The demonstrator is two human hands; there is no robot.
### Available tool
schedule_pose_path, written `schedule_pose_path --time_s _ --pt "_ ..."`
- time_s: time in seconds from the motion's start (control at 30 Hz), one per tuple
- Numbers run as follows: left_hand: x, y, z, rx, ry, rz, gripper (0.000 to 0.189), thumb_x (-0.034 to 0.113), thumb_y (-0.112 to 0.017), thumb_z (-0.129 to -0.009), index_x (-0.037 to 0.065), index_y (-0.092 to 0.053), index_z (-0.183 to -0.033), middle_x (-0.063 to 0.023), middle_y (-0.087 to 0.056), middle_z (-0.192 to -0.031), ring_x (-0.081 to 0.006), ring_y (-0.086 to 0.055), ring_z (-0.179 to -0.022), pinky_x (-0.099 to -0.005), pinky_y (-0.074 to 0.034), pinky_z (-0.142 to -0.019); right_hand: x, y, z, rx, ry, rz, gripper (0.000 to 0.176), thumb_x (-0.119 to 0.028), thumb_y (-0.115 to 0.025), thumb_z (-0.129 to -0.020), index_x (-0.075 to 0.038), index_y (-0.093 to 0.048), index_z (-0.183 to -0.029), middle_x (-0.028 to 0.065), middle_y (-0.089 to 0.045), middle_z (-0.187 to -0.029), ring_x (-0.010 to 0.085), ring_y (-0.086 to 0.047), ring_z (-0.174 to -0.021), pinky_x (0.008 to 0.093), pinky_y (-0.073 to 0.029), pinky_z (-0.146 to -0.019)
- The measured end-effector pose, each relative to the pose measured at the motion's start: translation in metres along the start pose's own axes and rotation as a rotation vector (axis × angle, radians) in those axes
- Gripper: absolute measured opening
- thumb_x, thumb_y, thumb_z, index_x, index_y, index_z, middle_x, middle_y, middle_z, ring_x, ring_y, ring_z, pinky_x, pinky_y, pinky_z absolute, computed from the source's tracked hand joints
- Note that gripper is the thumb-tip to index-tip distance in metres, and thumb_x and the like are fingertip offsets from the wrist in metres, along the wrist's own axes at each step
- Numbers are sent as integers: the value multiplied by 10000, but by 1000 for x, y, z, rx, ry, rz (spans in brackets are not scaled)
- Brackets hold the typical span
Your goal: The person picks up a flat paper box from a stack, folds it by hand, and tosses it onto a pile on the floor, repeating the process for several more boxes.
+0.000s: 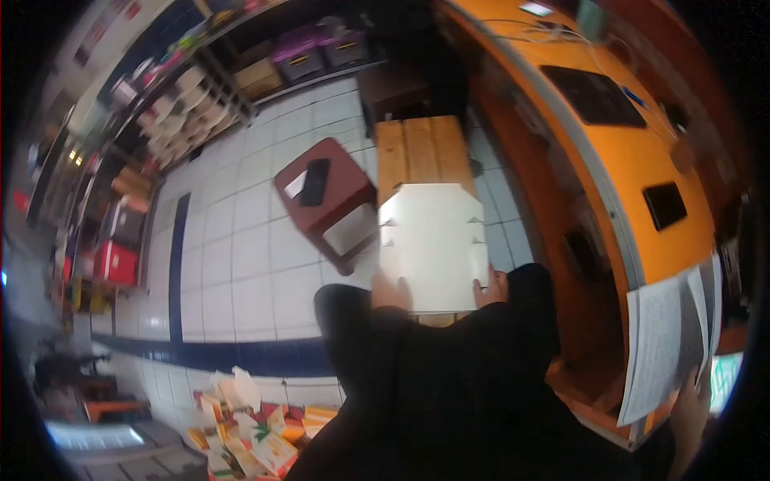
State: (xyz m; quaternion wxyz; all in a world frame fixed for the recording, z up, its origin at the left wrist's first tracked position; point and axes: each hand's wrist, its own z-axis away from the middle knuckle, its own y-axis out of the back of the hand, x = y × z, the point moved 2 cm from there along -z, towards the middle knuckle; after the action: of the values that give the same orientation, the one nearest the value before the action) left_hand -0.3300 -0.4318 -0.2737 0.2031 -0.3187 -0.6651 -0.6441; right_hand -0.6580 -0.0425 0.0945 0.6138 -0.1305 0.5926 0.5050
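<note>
While you sit at the bench: the sheet (433, 240) lies flat at 12 o'clock from your knees, with its near edge at your lap and the rest lying over the near end of the bench (421, 148).
Long axis: it runs from 6 to 12 o'clock, straight away from you and in line with the bench planks.
Left hand (391, 293): it is at the sheet's near corner at 7 o'clock and touches the edge. The fingers go under the card, so you cannot tell how far they close.
Right hand (491, 287): it is at the near corner at 5 o'clock, with the thumb lying on top and the hand closed on the edge.
Nearer hand: neither one, because both meet the same near edge, one at each corner.
Stool (325, 196): it is at 10 o'clock from the sheet, just beside the bench, and a phone (314, 182) lies on it.
Counter (642, 160): it curves from 1 to 4 o'clock. Papers (666, 345) hang at its near end, with another person's hand (688, 413) below them.
Hidden: your dark clothing covers both wrists and the sheet covers the bench's near end. The small notches along the sheet's sides are too small to make out.
</note>
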Motion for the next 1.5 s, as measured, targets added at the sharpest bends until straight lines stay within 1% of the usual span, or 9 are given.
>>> schedule_pose_path --time_s 0.23,0.4,0.63,0.8,0.93,1.13,1.23,1.3,1.5 --pt "7 12 5 95 -266 78 622 205 -663 -848 -37 -417 -1366 -257 -503 -1322 -417 -493 -1202 -457 -382 -1030 -23 30 73 -43 -366 -620 289 -204 -605 -911 30 -565 -1076 173 -573 -1081 195 -602 -985 262 -476 -847" --pt "46 41 5 -9 106 -73 570 166 -705 -813 12 -500 -1323 -151 -672 -1085 -306 -608 -1053 -406 -428 -958 -10 -4 77 19 -595 -1106 391 -216 -591 -929 32 -443 -1191 136 -512 -1118 145 -555 -1047 227 -461 -878" --pt "18 30 -5 -181 166 363 498 196 -721 -807 36 -575 -1256 -130 -686 -1004 -283 -631 -979 -403 -457 -912 17 -22 80 321 -769 -1740 617 -216 -600 -929 44 -269 -1380 106 -437 -1176 130 -489 -1133 226 -455 -918" --pt "49 29 16 -165 -404 -229 614 389 -707 -787 86 -557 -1299 -118 -610 -1084 -273 -592 -1003 -440 -351 -921 -13 -7 94 405 -933 -1765 587 -152 -580 -925 81 -281 -1372 141 -445 -1231 112 -514 -1085 229 -464 -922" --pt "64 23 19 -251 -435 -583 661 518 -650 -777 154 -553 -1320 -112 -562 -1128 -299 -520 -1065 -488 -315 -920 66 18 109 17 -766 -1082 557 -140 -581 -917 103 -328 -1350 170 -431 -1348 120 -521 -1136 244 -466 -931" --pt "100 6 12 33 -499 -68 472 343 -683 -833 42 -599 -1186 -127 -622 -968 -279 -596 -880 -408 -439 -795 64 66 103 293 -307 449 439 -203 -525 -927 -33 -480 -1329 156 -397 -1460 242 -417 -1323 384 -374 -1073" --pt "100 -55 2 -334 9 356 493 366 -703 -850 -28 -631 -1138 -171 -699 -895 -239 -667 -718 -338 -526 -670 47 78 94 430 -73 1059 410 -232 -502 -925 -94 -543 -1309 112 -421 -1463 296 -362 -1381 444 -319 -1131" --pt "85 -90 -15 -480 77 291 420 324 -650 -851 -13 -664 -1101 -184 -707 -966 -301 -681 -913 -372 -512 -835 26 69 84 322 -160 793 430 -222 -536 -877 -47 -558 -1269 142 -404 -1478 319 -356 -1385 465 -298 -1138" --pt "66 -102 -39 -347 141 571 359 277 -658 -850 -18 -686 -1052 -192 -710 -944 -273 -683 -873 -349 -508 -807 10 65 75 380 -304 515 483 -196 -477 -954 -32 -454 -1408 204 -426 -1456 284 -410 -1355 402 -293 -1128"
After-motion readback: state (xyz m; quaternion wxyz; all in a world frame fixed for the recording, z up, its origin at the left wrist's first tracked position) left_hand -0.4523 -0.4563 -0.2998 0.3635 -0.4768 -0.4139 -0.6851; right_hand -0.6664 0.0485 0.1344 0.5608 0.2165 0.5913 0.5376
